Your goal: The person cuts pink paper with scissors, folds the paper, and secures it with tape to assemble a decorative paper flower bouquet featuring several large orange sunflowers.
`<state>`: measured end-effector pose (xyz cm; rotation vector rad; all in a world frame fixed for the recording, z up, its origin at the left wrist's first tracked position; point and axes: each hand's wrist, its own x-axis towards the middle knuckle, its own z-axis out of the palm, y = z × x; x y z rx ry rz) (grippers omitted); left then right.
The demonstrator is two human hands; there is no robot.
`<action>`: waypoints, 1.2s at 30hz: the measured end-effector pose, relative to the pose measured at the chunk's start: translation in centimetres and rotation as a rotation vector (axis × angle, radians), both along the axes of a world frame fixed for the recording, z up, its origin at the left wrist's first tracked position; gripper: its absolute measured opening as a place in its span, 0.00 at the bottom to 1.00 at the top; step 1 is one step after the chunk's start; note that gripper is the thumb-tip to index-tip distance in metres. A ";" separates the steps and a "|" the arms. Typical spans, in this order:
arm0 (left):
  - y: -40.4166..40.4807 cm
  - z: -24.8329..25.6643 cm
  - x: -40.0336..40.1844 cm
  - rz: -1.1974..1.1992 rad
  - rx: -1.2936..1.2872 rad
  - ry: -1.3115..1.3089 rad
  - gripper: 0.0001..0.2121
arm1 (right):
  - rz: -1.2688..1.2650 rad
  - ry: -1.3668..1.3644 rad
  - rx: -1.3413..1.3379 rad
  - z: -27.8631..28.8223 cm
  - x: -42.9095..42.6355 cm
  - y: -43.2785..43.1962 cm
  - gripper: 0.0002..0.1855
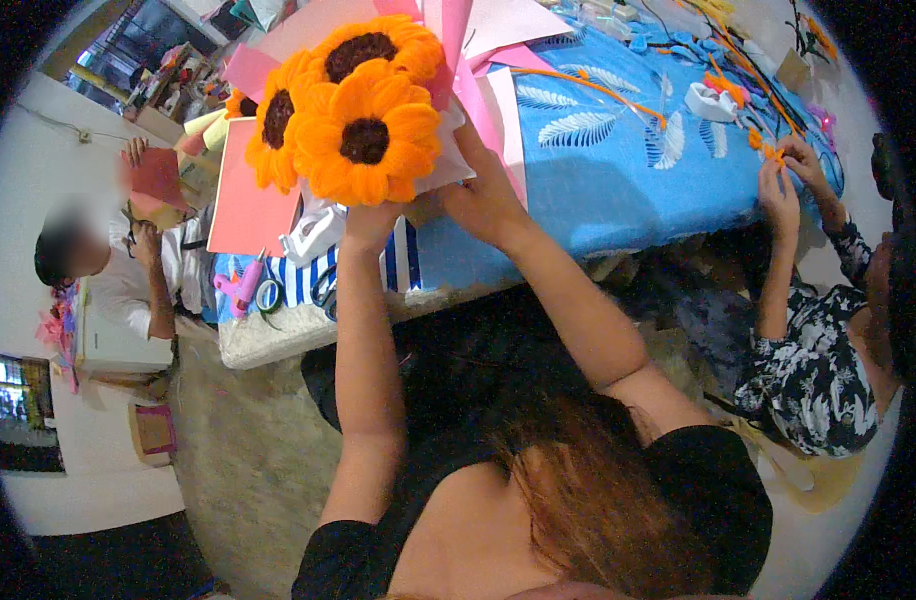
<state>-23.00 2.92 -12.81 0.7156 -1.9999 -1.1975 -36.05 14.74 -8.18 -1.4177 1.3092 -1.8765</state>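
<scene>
A bouquet of fuzzy orange sunflowers [368, 142] with dark brown centres, seemingly made of pipe cleaners, faces up in front of me. White wrapping paper [447, 154] and pink wrapping paper [452, 45] surround its right side and back. My left hand [374, 223] comes up beneath the front flower head and holds the bouquet from below; its fingers are hidden. On the right, my right hand [482, 191] grips the wrapped side, its fingertips partly covered by the paper. The stems cannot be seen.
A blue leaf-patterned cloth [578, 202] covers the table. Near my left arm lie a pink glue gun [240, 285], green tape [270, 295], a white dispenser [313, 234] and scissors [324, 291]. Co-workers sit left, holding red paper [155, 178], and right, handling an orange piece [773, 155].
</scene>
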 end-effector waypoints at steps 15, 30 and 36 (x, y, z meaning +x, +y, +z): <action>1.1 0.9 0.0 0.037 -0.071 -0.060 0.24 | 0.048 0.198 -0.082 -1.6 -1.3 -1.5 0.55; 1.4 1.2 0.0 0.007 -0.112 0.005 0.25 | 0.275 -0.191 -0.248 1.9 -4.9 -3.2 0.48; 1.5 1.4 -0.1 -0.045 0.047 0.132 0.27 | 0.471 -0.341 -0.280 6.8 -7.7 -5.0 0.31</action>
